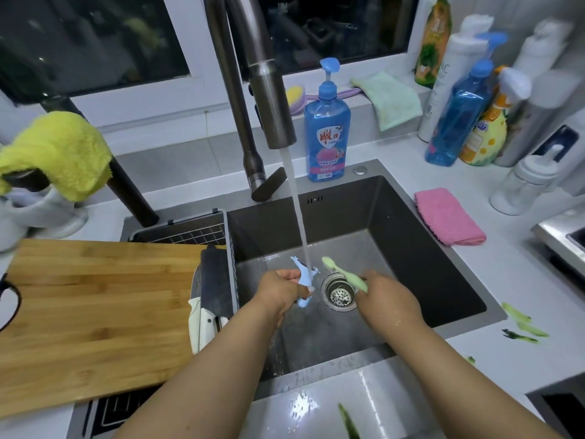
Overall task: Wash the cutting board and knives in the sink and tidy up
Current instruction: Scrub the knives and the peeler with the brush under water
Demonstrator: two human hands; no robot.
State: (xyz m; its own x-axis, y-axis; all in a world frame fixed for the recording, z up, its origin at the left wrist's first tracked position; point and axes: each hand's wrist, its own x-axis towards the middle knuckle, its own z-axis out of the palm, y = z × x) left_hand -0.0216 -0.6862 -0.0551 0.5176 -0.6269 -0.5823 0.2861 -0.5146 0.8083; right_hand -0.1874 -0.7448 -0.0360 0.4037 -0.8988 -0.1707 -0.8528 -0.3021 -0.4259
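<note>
Over the dark sink (411, 236), my left hand (280, 291) grips a small light-blue peeler (304, 277) under the running water stream (297, 217) from the faucet (269, 99). My right hand (384, 296) holds a pale green brush (343, 274), its head pointing toward the peeler. The wooden cutting board (91, 308) lies on the counter left of the sink. Two knives (209, 293) with white handles rest at the board's right edge, over a wire drain basket (190, 232).
A blue dish soap bottle (327, 128) stands behind the sink. A pink cloth (448, 217) lies on the right counter, with green peel scraps (522, 324) nearer me. Several bottles (468, 99) crowd the back right corner. A yellow cloth (60, 150) hangs at left. The drain strainer (340, 294) sits between my hands.
</note>
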